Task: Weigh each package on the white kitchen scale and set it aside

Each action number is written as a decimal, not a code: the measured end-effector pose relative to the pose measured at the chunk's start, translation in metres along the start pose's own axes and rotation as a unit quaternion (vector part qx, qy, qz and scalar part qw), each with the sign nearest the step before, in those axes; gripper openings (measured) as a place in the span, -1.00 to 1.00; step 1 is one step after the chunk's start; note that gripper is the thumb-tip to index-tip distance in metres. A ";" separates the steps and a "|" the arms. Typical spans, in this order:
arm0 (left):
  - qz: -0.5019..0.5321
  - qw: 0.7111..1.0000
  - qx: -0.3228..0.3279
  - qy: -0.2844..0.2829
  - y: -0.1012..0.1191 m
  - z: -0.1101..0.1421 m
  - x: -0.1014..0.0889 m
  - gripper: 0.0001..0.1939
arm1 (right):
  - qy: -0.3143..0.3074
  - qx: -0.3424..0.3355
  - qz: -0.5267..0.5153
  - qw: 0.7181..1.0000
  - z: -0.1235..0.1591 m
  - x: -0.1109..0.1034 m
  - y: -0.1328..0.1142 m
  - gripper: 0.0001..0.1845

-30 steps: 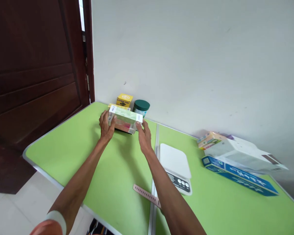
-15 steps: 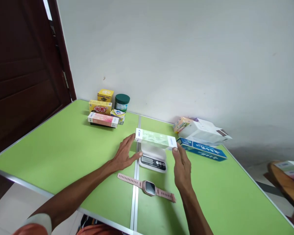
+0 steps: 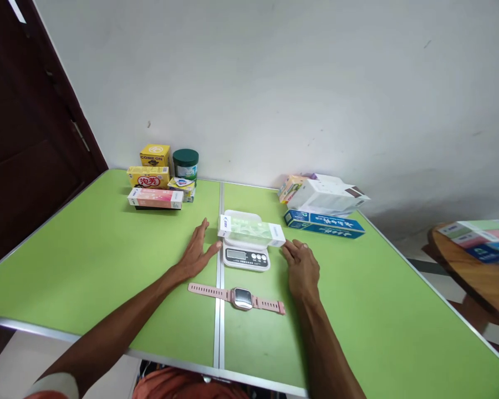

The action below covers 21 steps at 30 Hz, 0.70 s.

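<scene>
A long pale-green and white box (image 3: 249, 230) lies crosswise on a white kitchen scale (image 3: 246, 259), its ends sticking out past both sides of the plate. My left hand (image 3: 197, 252) is just left of the box, thumb and fingers spread, holding nothing. Close by the box's right end is my right hand (image 3: 303, 269), back upward and fingers loosely bent; whether a fingertip touches the box is unclear. Nearer to me, a pink smartwatch (image 3: 243, 298) is laid out flat with its strap across the table seam.
At the back left are a pink box (image 3: 156, 198), yellow boxes (image 3: 148, 177) and a green-lidded jar (image 3: 186, 162). A blue box (image 3: 324, 223) and a white package (image 3: 322, 195) lie at the back right. Beyond the table's right edge, a wooden stool (image 3: 457, 266) holds more boxes.
Both hands carried the green box rightward from the back-left group and set it down on the scale. The left hand has come away from it; the right is beside its end. The view swung right.
</scene>
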<state>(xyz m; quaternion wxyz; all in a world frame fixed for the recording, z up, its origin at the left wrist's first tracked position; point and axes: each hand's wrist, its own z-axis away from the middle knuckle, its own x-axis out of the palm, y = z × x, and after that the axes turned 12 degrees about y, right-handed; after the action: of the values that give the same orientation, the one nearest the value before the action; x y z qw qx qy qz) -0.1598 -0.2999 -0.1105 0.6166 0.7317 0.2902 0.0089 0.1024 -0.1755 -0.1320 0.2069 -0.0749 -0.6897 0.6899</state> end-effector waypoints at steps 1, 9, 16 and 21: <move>0.010 1.000 -0.003 0.008 -0.001 -0.001 -0.001 -0.05 | 0.012 0.009 -0.014 1.000 -0.001 -0.001 -0.001 -0.48; 0.025 0.999 0.002 0.024 -0.004 -0.002 -0.001 -0.01 | 0.024 -0.003 -0.015 1.000 0.004 -0.001 0.000 -0.45; -0.045 0.998 0.046 -0.022 0.005 0.005 -0.002 -0.06 | -0.065 -0.107 0.122 0.985 0.032 0.001 -0.009 -0.31; -0.056 0.995 0.063 -0.045 0.031 0.010 0.007 -0.16 | -0.093 -0.108 0.100 0.985 0.047 0.002 -0.026 -0.26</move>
<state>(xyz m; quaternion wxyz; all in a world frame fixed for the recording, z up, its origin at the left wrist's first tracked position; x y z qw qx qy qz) -0.1377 -0.3081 -0.0869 0.5809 0.7516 0.3029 -0.0770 0.0873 -0.2190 -0.1049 0.0624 -0.1013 -0.7655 0.6323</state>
